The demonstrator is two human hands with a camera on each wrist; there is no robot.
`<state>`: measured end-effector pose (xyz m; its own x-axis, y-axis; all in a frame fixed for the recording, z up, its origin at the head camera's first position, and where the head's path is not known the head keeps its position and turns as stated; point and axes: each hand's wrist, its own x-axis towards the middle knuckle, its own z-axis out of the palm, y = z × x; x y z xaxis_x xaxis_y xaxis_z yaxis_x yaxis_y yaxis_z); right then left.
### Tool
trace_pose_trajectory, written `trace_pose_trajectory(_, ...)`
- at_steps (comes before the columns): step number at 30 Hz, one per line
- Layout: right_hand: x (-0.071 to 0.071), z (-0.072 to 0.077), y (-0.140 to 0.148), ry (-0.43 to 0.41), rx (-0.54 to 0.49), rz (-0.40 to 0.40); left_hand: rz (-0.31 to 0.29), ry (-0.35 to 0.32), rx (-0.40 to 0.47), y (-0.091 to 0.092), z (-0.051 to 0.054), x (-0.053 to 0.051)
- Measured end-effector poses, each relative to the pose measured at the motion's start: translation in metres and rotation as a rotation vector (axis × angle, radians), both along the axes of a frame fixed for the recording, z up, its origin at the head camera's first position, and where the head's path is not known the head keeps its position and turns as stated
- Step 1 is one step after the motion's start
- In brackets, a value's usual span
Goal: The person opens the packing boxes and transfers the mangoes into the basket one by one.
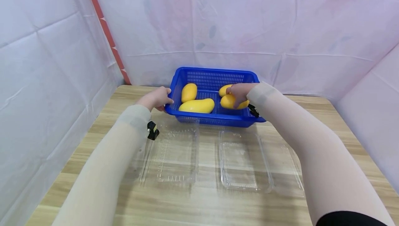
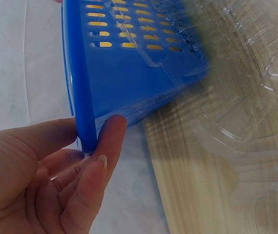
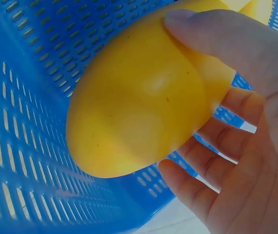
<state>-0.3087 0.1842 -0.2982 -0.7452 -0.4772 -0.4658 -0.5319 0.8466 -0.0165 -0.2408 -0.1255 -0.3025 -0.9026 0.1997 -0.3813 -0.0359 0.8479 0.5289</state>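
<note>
A blue plastic basket with slotted walls stands at the back of the table, holding several yellow mangoes. My left hand pinches the basket's left front rim, thumb on one side and fingers on the other, as the left wrist view shows. Inside the basket on the right, my right hand grips a mango, its thumb over the top and fingers around the far side. A second mango lies just behind that one. At the basket's left are an upright mango and a long mango.
Two clear plastic clamshell boxes lie open in front of the basket, a left box and a right box. The left box's edge overlaps the basket's front. White sheeting hangs behind and beside the wooden table.
</note>
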Motion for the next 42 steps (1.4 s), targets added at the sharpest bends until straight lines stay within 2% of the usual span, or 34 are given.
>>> trace_pose_trajectory(5,-0.003,-0.004,0.004,-0.023,-0.004,-0.043,-0.008,0.0,-0.002,0.001,-0.001,-0.001)
trace_pose_trajectory(12,-0.003,-0.006,0.006,-0.028,0.008,-0.018,0.002,-0.001,0.0,0.003,0.002,0.002)
trace_pose_trajectory(20,0.001,-0.008,0.0,-0.053,0.036,0.008,-0.001,0.007,0.014,0.002,-0.003,0.003)
trace_pose_trajectory(24,0.001,-0.011,-0.001,-0.085,0.045,-0.039,-0.007,0.017,0.024,0.001,-0.005,0.002)
trace_pose_trajectory(26,-0.001,-0.014,0.0,-0.095,0.055,-0.034,-0.005,0.011,0.027,0.001,-0.005,0.002)
trace_pose_trajectory(30,-0.002,-0.022,0.002,-0.075,0.108,0.059,-0.012,0.004,0.029,0.003,-0.005,0.003)
trace_pose_trajectory(33,-0.003,-0.025,0.002,-0.066,0.121,0.087,-0.024,0.015,0.034,0.004,-0.004,0.004)
trace_pose_trajectory(42,-0.004,-0.025,0.003,-0.071,0.101,0.041,-0.041,0.035,0.036,0.004,-0.001,0.006)
